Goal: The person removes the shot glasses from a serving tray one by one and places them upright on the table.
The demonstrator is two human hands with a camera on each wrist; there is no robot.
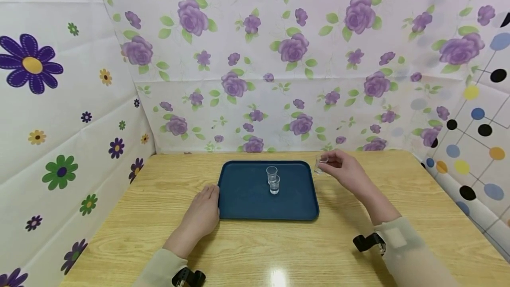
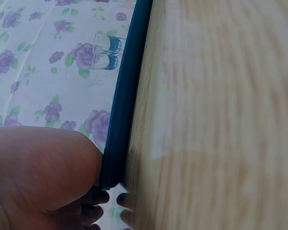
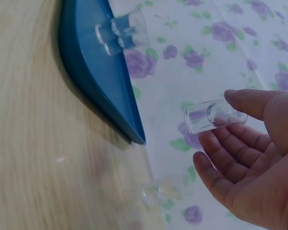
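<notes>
My left hand (image 1: pixel 202 211) lies along the left edge of a dark blue tray (image 1: pixel 243 196), its fingers fairly straight against the rim. On the tray stand two clear shot glasses, one (image 1: pixel 272 171) just behind the other (image 1: pixel 274 185). Beyond the tray's right rim, my right hand (image 1: pixel 345 169) pinches another shot glass (image 3: pixel 213 115) between thumb and fingers. That glass is seen in the head view too, partly behind the fingertips. Whether its base touches the table cannot be told. A faint, blurred glass shape (image 3: pixel 163 189) shows lower in the right wrist view.
The light wooden table (image 1: pixel 259 251) reaches back to a hanging cloth (image 1: pixel 247 61) with purple flowers. Patterned cloths also hang at the left (image 1: pixel 75 123) and the right (image 1: pixel 474 158). A dark wrist camera sits on each sleeve.
</notes>
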